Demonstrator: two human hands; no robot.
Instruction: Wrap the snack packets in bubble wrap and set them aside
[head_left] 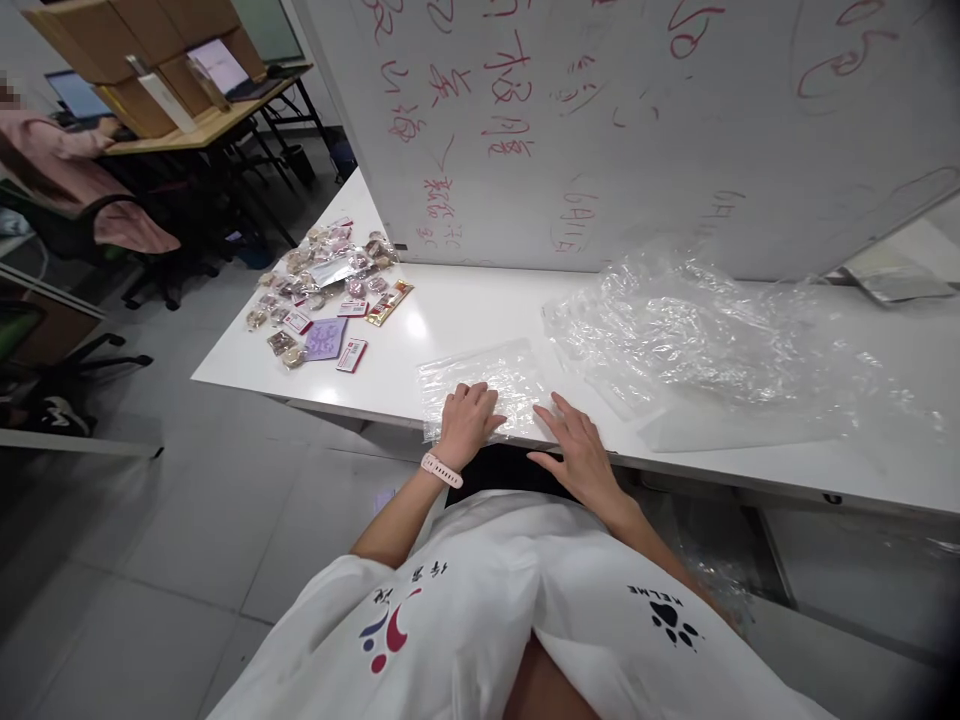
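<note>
A clear plastic bag (pixel 517 365) lies flat on the white table at its front edge. My left hand (pixel 469 422) rests on the bag's left part, palm down with the fingers stretched forward. My right hand (pixel 577 450) is at the bag's lower right corner by the table edge, its fingers spread and the thumb apart. Neither hand grips anything. Right of the bag spreads a large crumpled heap of clear plastic bags (pixel 690 330).
Small wrapped packets (pixel 322 270) lie scattered on the table's left end, with a purple packet (pixel 325 339) and a gold packet (pixel 390 302) among them. A whiteboard (pixel 637 150) stands along the back. Another person (pixel 75 170) sits at a desk (pixel 210 125) at the far left.
</note>
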